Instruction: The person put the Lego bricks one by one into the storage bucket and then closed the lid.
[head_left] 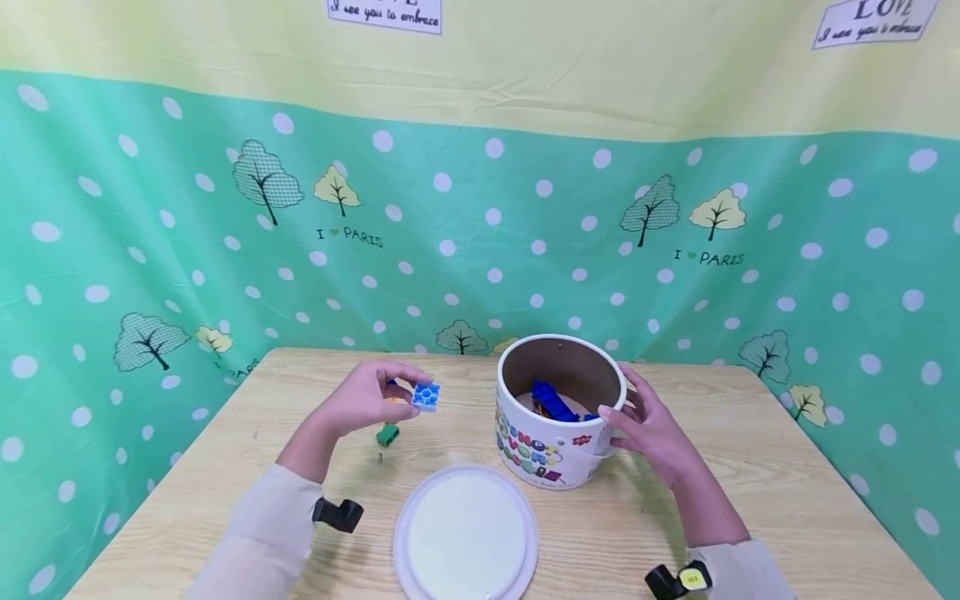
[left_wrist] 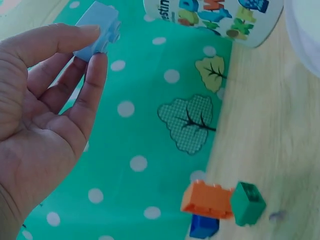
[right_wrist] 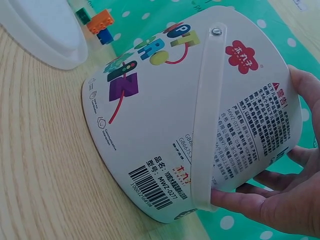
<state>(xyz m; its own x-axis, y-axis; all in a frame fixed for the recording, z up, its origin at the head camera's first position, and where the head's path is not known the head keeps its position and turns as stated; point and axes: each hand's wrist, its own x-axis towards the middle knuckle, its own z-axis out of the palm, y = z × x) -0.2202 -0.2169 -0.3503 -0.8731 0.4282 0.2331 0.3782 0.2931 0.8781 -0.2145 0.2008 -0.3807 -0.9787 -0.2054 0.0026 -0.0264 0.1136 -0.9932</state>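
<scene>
Between thumb and fingertips, my left hand [head_left: 372, 398] pinches a light blue toy brick [head_left: 426, 396], held up left of the bucket. Its studs show along one side in the left wrist view. My right hand [head_left: 651, 423] grips the right side of a white printed bucket [head_left: 551, 454], thumb at the rim. Dark blue toy pieces [head_left: 553, 402] lie inside the bucket. Beneath the left hand, a green brick [left_wrist: 248, 203], an orange brick [left_wrist: 207, 200] and a dark blue brick [left_wrist: 204, 226] sit close together on the table.
A round white lid [head_left: 467, 533] lies on the wooden table [head_left: 780, 467] in front of the bucket. The bucket's white strap handle [right_wrist: 206, 120] hangs down its side. A green dotted curtain [head_left: 495, 250] stands behind the table. A tiny grey bit [left_wrist: 277, 215] lies near the green brick.
</scene>
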